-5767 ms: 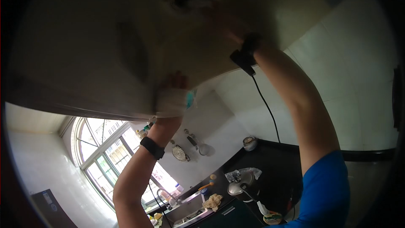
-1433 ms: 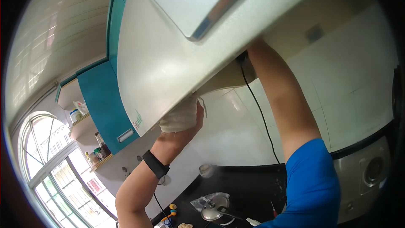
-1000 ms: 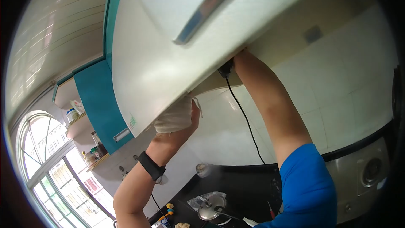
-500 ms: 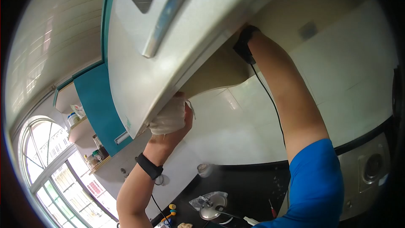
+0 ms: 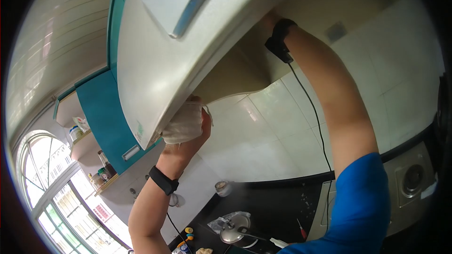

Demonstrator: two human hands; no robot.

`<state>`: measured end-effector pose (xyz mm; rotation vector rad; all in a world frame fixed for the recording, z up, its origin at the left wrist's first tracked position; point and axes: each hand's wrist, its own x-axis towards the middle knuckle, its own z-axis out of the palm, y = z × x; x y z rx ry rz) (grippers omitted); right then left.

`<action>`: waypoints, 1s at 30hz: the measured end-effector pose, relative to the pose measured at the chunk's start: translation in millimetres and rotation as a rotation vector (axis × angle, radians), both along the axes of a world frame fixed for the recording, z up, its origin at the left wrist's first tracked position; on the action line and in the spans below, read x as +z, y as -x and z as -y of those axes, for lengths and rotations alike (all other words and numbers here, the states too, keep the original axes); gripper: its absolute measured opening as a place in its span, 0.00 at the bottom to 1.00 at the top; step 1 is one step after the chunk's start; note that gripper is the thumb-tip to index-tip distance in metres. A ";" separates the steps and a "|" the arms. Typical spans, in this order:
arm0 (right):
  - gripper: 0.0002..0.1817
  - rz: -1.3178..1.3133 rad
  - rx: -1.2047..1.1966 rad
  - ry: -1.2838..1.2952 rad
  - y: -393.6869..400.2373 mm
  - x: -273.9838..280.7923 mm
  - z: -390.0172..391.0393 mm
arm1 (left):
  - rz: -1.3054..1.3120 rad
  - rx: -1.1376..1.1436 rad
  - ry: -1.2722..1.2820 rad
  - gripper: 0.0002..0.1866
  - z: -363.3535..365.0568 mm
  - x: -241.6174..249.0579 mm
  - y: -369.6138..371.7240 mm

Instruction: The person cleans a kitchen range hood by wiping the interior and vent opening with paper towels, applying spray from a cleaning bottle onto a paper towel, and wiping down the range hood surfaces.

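Note:
A white range hood fills the upper view, its lower edge slanting from bottom left to upper right. At its lower left corner my left hand is closed around a white cloth, which presses against the rim. A black band circles that wrist. My right hand reaches up under the hood, and its fingers are hidden behind the edge. On the right wrist sits a black strapped device with a cable running down along the arm.
Below is a black countertop with a lidded pot, a glass jar and a red screwdriver. A gas stove lies at right. Left are a teal cabinet and shelves with bottles.
The view has shifted slightly. My right forearm sits a little farther right and higher in it, still under the hood. My left hand keeps the cloth at the hood's corner.

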<state>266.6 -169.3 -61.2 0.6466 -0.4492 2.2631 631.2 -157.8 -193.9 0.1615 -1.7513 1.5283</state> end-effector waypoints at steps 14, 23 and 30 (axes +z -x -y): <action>0.15 -0.268 -0.093 0.129 -68.5 -5.4 -11.3 | 0.024 -0.155 -0.024 0.13 -9.0 -0.2 9.0; 0.17 -0.419 0.750 -0.114 -47.3 -110.2 -23.5 | 0.097 0.082 0.306 0.11 -1.0 3.0 1.9; 0.17 -0.702 0.467 -0.313 -35.6 -190.6 -41.7 | -0.024 -0.176 -0.009 0.09 -16.3 -1.8 13.0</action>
